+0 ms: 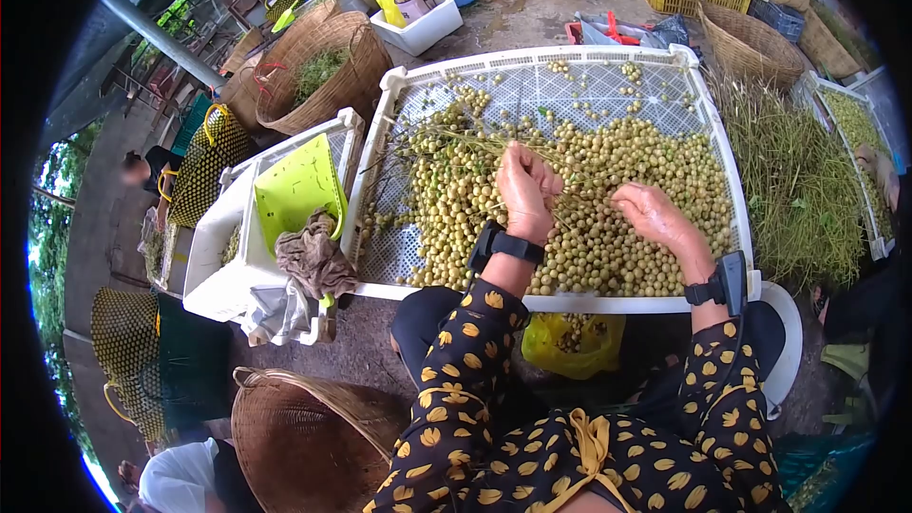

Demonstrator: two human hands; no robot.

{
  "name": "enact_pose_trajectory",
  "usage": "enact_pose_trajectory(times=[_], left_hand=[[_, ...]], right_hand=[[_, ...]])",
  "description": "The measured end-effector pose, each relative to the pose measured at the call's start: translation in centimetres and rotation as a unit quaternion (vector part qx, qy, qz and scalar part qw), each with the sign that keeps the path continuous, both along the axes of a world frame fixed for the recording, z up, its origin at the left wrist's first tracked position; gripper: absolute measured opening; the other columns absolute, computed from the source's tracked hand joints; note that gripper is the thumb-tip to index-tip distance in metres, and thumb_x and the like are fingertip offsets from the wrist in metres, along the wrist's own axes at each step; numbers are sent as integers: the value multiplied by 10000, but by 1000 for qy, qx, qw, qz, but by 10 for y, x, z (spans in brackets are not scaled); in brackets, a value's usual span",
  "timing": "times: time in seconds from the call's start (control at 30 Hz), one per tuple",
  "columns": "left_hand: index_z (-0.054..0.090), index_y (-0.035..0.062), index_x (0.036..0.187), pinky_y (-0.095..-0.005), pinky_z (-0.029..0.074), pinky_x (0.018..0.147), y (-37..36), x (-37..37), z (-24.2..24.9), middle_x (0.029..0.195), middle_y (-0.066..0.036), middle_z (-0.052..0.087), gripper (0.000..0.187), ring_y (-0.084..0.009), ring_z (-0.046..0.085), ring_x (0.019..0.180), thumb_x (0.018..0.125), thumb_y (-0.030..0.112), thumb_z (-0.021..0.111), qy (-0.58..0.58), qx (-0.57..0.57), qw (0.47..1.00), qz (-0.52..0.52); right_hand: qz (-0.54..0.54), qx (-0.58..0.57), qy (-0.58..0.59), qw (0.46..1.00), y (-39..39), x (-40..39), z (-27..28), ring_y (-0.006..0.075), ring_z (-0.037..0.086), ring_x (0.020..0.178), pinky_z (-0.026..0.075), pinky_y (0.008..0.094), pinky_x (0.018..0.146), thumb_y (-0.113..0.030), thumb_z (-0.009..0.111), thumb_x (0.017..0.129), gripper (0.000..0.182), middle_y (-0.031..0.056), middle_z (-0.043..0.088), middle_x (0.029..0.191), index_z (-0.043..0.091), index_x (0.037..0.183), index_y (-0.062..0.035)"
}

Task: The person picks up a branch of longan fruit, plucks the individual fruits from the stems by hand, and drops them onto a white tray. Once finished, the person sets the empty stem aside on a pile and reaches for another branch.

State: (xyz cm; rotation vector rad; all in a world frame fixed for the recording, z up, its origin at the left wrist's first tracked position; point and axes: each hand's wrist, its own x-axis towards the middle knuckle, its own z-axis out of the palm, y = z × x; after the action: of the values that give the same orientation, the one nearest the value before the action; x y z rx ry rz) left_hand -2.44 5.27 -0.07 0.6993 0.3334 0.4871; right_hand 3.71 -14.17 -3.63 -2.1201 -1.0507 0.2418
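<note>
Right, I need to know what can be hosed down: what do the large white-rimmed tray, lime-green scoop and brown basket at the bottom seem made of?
Tray: probably matt white plastic, with a regular moulded-looking mesh floor.
Scoop: likely smooth plastic, evenly coloured and thin-walled.
Basket: woven bamboo or cane, judging by its fine interlaced strips; which, I can't tell.

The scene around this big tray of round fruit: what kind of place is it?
Probably an open-air or sheltered fruit sorting yard: the white mesh tray is heaped with small round fruit, a pile of cut stems lies beside it, and wicker baskets stand around.
</note>
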Motion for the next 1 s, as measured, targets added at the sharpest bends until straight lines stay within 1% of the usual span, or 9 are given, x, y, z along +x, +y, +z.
enact_pose_trajectory(times=[0.1,0.2,0.3,0.4,0.53,0.57,0.67,0.77,1.0], left_hand=[[336,130,679,-276,240,409,12,-3,4,495,17,248,334,-114,207,399,970,295,350,-33,-11,999,-18],[336,133,682,-275,236,403,8,-4,8,486,18,245,336,-107,202,395,970,305,347,-44,-14,998,-42],[336,137,692,-273,234,397,-2,-5,11,482,18,244,332,-100,196,390,969,320,350,-58,-23,995,-84],[335,137,692,-273,239,402,-9,-7,12,485,20,248,330,-101,203,396,967,320,351,-58,-15,991,-121],[339,144,676,-274,235,418,-11,-9,11,484,22,242,334,-107,201,403,957,322,368,-50,-13,988,-148],[342,144,675,-274,240,424,-11,-9,11,482,21,245,335,-107,205,405,957,324,367,-45,-9,988,-147],[344,144,676,-274,245,428,-8,-10,9,483,21,253,333,-109,211,406,956,321,366,-45,-3,987,-155],[346,144,677,-274,249,429,-7,-9,7,483,20,258,332,-111,216,405,958,321,358,-49,16,988,-148],[329,137,662,-278,203,392,-7,-8,4,491,20,258,342,-105,207,396,959,302,371,-35,-17,995,-95]], right_hand=[[-34,-52,16,998,-17,8,3,264,598,813,479,340,737,-128,539,871,181,132,615,952,599,969,12],[-47,-31,-135,989,-15,6,13,244,594,893,478,343,779,-180,546,884,226,127,611,993,608,1003,2],[-52,53,134,988,6,-6,36,217,577,959,475,346,811,-236,545,904,274,105,608,1041,616,1032,-5],[13,117,272,955,25,-16,24,185,577,959,478,310,841,-317,554,908,350,112,611,1065,613,1064,-11],[87,112,435,889,33,-23,20,142,625,808,511,289,737,-321,542,916,339,81,640,916,591,1022,-2],[57,162,474,864,34,-30,19,106,602,638,503,248,607,-289,530,923,290,39,624,796,580,951,-4],[52,137,491,859,28,-26,24,78,549,549,451,213,476,-268,527,925,263,23,589,741,567,926,-8],[40,125,486,864,25,-25,26,44,477,491,389,193,410,-243,521,930,229,11,557,705,554,920,-16],[35,66,456,887,11,-18,26,27,414,470,336,187,391,-195,498,941,168,-14,509,668,556,948,-38]])
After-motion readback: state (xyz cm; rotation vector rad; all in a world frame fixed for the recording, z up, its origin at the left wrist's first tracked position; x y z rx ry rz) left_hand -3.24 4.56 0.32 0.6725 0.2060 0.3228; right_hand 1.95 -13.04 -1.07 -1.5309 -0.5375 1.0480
